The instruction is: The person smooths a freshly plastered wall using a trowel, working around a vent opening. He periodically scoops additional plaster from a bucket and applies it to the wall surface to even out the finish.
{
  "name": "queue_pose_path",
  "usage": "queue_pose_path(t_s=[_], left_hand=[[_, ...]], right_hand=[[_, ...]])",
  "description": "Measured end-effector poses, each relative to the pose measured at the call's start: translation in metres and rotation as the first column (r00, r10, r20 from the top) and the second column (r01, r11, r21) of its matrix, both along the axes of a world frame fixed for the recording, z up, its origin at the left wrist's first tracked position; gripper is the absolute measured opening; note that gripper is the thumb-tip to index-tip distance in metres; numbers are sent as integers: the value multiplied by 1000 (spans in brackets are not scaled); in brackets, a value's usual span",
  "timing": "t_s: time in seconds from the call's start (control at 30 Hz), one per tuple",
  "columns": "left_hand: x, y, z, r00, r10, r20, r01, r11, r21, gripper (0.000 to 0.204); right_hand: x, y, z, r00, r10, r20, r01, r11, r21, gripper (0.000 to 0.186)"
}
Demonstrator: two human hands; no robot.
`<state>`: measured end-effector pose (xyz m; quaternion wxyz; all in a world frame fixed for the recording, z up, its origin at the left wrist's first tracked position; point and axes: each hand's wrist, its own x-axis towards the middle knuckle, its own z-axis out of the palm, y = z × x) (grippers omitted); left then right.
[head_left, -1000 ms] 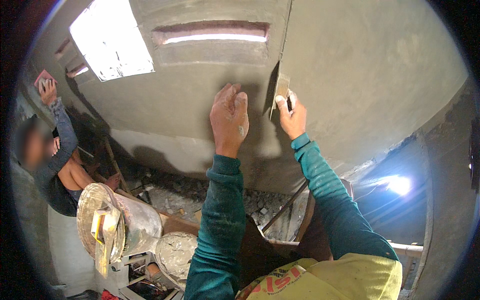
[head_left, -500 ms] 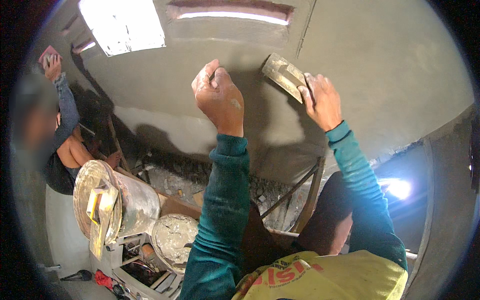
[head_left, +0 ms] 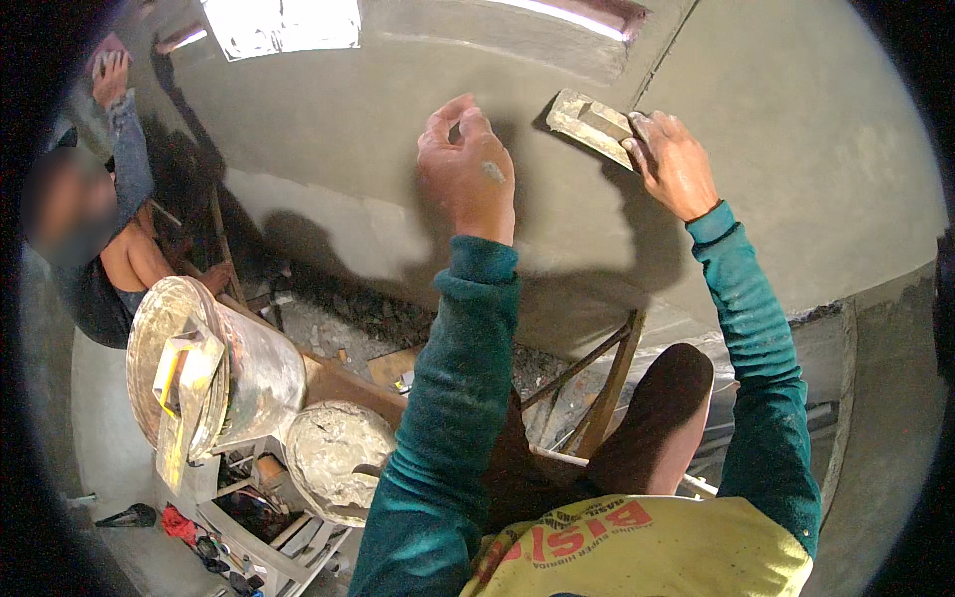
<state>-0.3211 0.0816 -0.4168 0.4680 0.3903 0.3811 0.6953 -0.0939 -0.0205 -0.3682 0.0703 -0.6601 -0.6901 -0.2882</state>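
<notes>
My right hand (head_left: 678,167) grips a plastering trowel (head_left: 569,115) by its handle, the flat pale blade against or very near the grey plastered wall (head_left: 796,169). Specks of plaster dot its fingers. Left of it, my left hand (head_left: 466,179) is raised before the wall, its thumb and fingertips curled together around a small gap. Nothing shows in that gap, and a smear of plaster marks the back of the hand. A straight groove (head_left: 665,55) runs down the wall just above the trowel.
At left, a plaster-stained bucket (head_left: 269,373) carries another trowel (head_left: 191,378) on top. Beside it sits a container of wet mortar (head_left: 333,448). Farther left a person (head_left: 134,264) crouches, holding a pink pad (head_left: 112,46) to the wall. Wooden braces (head_left: 609,388) and rubble lie below.
The view has shifted, so the wall openings sit higher and the buckets farther left. Both hands appear higher and to the right; the trowel remains in my right hand.
</notes>
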Motion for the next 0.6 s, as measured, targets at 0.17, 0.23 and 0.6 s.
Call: queue_pose_path(t_s=[0.17,0.23,0.6], left_hand=[[-1,6,-3,998,-21,52,21,1000,-8,21],[-2,5,-2,997,-24,70,26,999,-24,22],[2,0,-3,999,-24,37,27,996,-84,23]], right_hand=[[5,5,-4,1000,7,0,-7,1000,15,37],[2,5,-3,999,42,-35,-40,997,65,34],[-3,16,-3,1000,8,5,-8,999,46,37]])
